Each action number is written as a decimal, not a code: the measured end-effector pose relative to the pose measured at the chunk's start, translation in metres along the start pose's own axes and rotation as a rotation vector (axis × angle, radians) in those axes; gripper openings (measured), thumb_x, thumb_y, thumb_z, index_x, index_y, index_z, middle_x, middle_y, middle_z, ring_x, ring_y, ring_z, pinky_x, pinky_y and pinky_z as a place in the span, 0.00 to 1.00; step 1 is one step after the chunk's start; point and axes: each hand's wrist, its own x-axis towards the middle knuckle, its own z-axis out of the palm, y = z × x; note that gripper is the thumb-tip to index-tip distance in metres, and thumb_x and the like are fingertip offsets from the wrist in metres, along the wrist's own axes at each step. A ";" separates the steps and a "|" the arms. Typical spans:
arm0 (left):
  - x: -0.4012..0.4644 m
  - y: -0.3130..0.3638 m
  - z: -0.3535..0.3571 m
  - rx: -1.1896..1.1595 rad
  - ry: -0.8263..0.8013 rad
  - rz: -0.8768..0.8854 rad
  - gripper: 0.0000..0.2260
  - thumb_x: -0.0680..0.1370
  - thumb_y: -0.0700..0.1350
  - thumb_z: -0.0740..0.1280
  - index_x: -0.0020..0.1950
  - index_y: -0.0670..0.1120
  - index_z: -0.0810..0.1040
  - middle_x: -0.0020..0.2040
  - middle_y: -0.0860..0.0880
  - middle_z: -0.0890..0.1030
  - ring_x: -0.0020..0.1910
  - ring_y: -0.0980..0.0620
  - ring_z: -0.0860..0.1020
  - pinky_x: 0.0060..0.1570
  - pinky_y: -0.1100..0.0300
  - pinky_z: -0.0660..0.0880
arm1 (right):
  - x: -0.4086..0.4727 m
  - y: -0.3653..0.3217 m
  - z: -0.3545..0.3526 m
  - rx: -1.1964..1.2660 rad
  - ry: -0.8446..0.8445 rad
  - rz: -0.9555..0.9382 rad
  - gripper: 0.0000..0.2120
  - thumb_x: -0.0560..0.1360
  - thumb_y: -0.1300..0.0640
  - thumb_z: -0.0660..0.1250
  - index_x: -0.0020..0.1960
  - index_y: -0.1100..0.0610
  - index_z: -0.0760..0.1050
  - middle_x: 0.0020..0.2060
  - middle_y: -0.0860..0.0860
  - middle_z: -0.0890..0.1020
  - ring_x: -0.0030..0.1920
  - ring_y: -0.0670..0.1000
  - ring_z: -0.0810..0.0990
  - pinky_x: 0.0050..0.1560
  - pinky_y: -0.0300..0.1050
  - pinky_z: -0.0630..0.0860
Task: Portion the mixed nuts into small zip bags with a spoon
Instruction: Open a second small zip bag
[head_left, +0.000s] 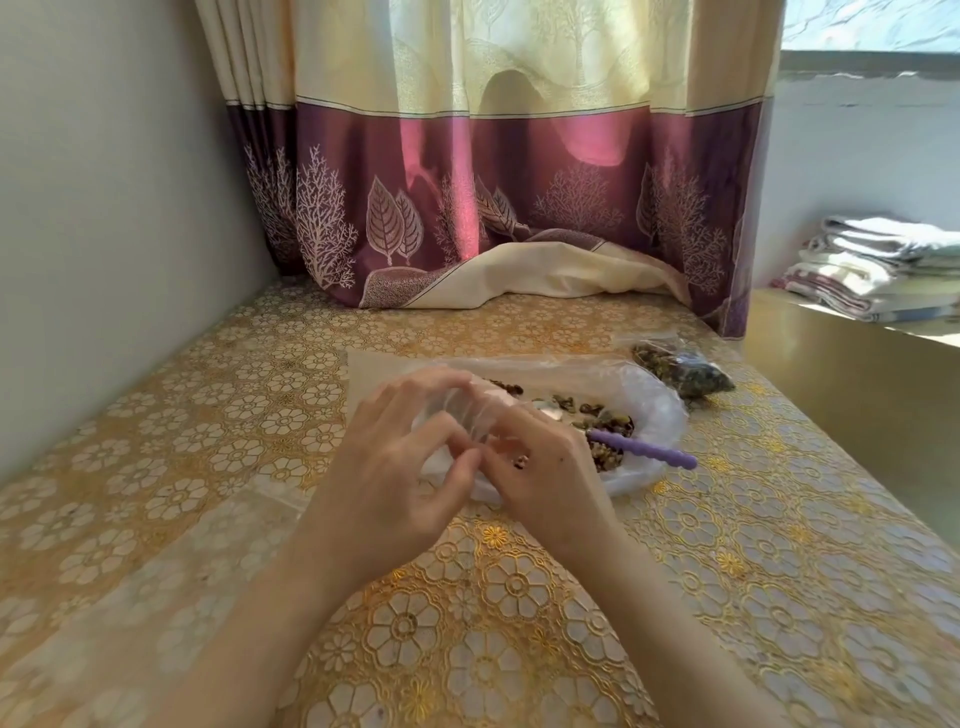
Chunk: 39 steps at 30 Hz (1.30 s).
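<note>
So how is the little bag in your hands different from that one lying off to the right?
The small bag in the hands looks empty and see-through; the bag at the right is stuffed with dark nuts. The first is held up, pinched by the left hand and right hand; the other lies untouched on the tablecloth. Both are clear plastic.

I see a small clear zip bag (457, 410), crumpled, above the table. Behind it the mixed nuts (602, 415) lie on a plastic sheet (660, 410), a purple spoon (644, 448) resting in them. A filled bag (685, 371) lies far right.
</note>
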 end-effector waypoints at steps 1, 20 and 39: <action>0.000 -0.004 -0.001 -0.020 -0.027 0.009 0.12 0.74 0.55 0.62 0.47 0.48 0.74 0.67 0.51 0.69 0.69 0.54 0.64 0.67 0.53 0.62 | 0.001 0.001 -0.003 0.070 -0.028 0.067 0.14 0.73 0.60 0.70 0.59 0.56 0.78 0.39 0.43 0.81 0.35 0.43 0.81 0.37 0.41 0.80; -0.001 -0.032 -0.005 0.100 -0.200 0.007 0.48 0.60 0.71 0.65 0.74 0.56 0.50 0.74 0.57 0.53 0.75 0.54 0.49 0.72 0.41 0.44 | 0.007 0.001 -0.014 0.587 -0.073 0.316 0.11 0.73 0.70 0.68 0.51 0.58 0.80 0.41 0.56 0.84 0.34 0.51 0.82 0.34 0.41 0.79; -0.002 -0.015 0.001 0.015 -0.181 -0.012 0.31 0.69 0.65 0.63 0.66 0.49 0.68 0.56 0.58 0.75 0.52 0.64 0.71 0.54 0.66 0.66 | 0.002 -0.014 -0.001 0.260 -0.011 0.206 0.09 0.70 0.52 0.73 0.43 0.56 0.77 0.38 0.52 0.80 0.37 0.50 0.80 0.39 0.47 0.79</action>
